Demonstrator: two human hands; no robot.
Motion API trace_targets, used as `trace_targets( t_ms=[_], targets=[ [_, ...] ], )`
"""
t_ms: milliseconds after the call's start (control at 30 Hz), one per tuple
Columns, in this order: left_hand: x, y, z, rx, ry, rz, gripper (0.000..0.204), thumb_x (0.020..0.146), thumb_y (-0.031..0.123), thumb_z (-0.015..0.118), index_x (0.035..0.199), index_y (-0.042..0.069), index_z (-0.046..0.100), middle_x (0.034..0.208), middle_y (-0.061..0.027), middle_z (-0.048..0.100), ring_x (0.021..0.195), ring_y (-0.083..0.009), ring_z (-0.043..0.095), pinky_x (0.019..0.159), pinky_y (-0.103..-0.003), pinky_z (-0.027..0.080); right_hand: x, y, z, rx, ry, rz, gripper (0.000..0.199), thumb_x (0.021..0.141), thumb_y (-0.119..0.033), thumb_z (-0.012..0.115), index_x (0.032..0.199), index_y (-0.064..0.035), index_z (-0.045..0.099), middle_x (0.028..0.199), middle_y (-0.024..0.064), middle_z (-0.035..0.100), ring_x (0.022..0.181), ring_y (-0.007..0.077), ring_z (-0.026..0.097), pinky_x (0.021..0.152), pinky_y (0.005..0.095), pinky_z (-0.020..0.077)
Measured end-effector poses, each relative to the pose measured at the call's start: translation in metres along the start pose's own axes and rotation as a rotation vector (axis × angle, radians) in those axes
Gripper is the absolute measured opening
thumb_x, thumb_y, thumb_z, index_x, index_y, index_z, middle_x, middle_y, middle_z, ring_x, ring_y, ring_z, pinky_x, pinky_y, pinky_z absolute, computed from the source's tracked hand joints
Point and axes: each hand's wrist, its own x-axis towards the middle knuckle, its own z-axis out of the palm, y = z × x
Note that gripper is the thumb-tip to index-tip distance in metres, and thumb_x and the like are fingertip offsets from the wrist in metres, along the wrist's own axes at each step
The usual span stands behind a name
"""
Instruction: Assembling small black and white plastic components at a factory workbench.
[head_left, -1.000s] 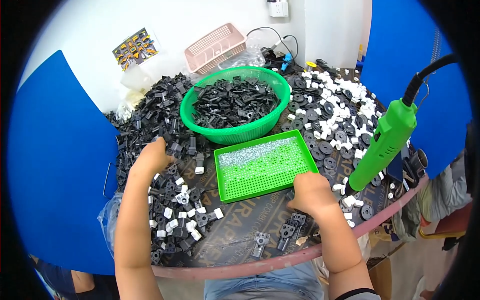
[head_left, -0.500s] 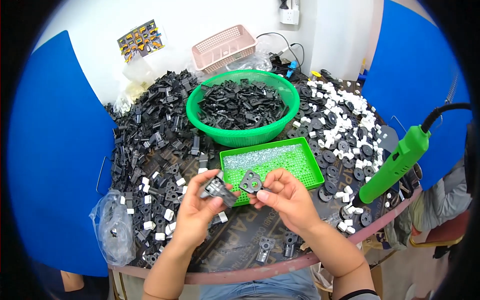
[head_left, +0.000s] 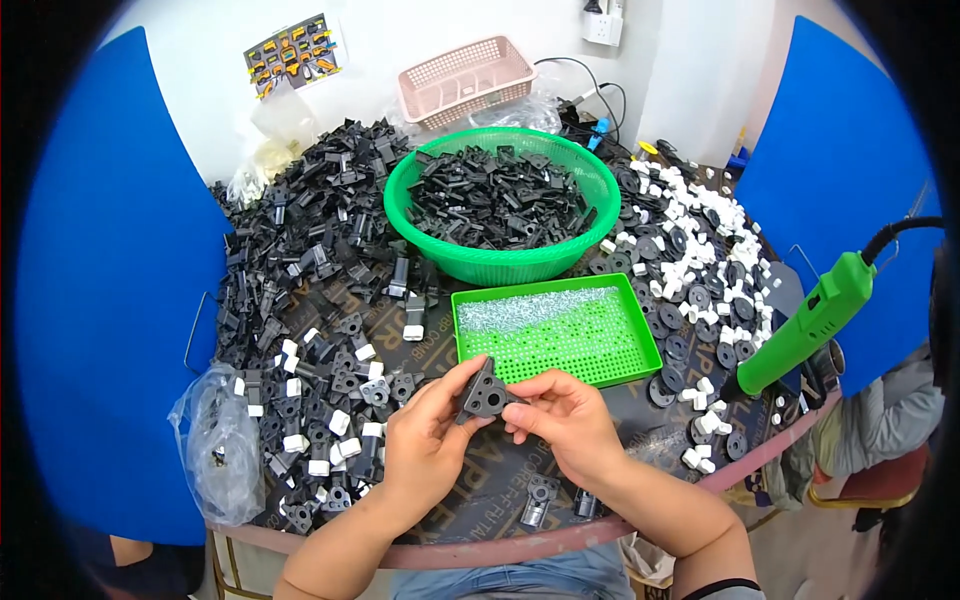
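Observation:
In front of the green tray (head_left: 655,362), my two hands meet around a black plastic part. My left hand (head_left: 425,450) is closed on its left side, with a thumb below and fingers behind. My right hand (head_left: 575,425) pinches the right edge of a triangular black plate (head_left: 488,396) with round holes. This plate faces up and lies against the piece in my left hand, which is mostly hidden by it and my fingers. Small silvery screws (head_left: 540,308) are heaped at the tray's far side. Near the front edge lie loose black parts (head_left: 540,500).
A green basket (head_left: 500,265) of black pieces stands behind the tray. Black parts (head_left: 330,230) pile up on the left, white caps (head_left: 690,240) and black discs (head_left: 677,347) on the right. A green corded power screwdriver (head_left: 812,320) stands at right. A clear bag (head_left: 215,450) lies front left.
My hands have come together. The triangular plate from my right hand now lies against the black part in my left hand, which has turned. The view has shifted slightly.

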Motion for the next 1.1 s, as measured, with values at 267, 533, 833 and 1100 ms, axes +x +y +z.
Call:
trace_targets(
  t_ms=[267, 533, 833, 1100],
  targets=[
    [-0.005, 0.01, 0.008, -0.181, 0.028, -0.089, 0.051, 0.082, -0.014, 0.056, 0.13, -0.002, 0.044, 0.115, -0.0125, 0.055, 0.106, -0.0177, 0.057, 0.088, -0.028, 0.048, 0.0, 0.001, -0.001, -0.178, 0.074, -0.029, 0.024, 0.078, 0.007, 0.067, 0.097, 0.0007, 0.054, 0.086, 0.0098, 0.062, 0.072, 0.0145, 0.062, 0.062, 0.025, 0.0513],
    [-0.008, 0.005, 0.006, -0.407, 0.097, -0.132, 0.029, 0.085, -0.005, 0.055, 0.112, 0.0, 0.047, 0.106, -0.0122, 0.058, 0.102, -0.0193, 0.057, 0.091, -0.029, 0.045, -0.002, 0.007, -0.001, -0.596, -0.045, -0.249, 0.019, 0.082, -0.002, 0.066, 0.097, -0.001, 0.056, 0.082, 0.0047, 0.057, 0.067, 0.0111, 0.056, 0.058, 0.0244, 0.0454],
    [0.003, 0.006, -0.005, -0.304, -0.029, -0.118, 0.028, 0.084, -0.004, 0.055, 0.11, 0.004, 0.047, 0.101, -0.0075, 0.057, 0.095, -0.014, 0.054, 0.085, -0.026, 0.042, -0.004, -0.01, 0.003, -1.089, -0.078, -0.562, 0.019, 0.083, -0.017, 0.065, 0.094, -0.0015, 0.062, 0.075, 0.0121, 0.057, 0.068, 0.0263, 0.056, 0.059, 0.0343, 0.043],
    [-0.005, 0.012, -0.011, -0.311, 0.065, -0.125, 0.022, 0.087, 0.004, 0.057, 0.107, 0.004, 0.048, 0.098, -0.0068, 0.058, 0.086, -0.0123, 0.057, 0.075, -0.026, 0.048, -0.137, -0.069, -0.043, -1.555, 0.829, -0.125, 0.016, 0.071, -0.012, 0.074, 0.077, -0.0007, 0.065, 0.07, 0.0107, 0.062, 0.06, 0.0209, 0.06, 0.056, 0.0294, 0.0461]
  ],
)
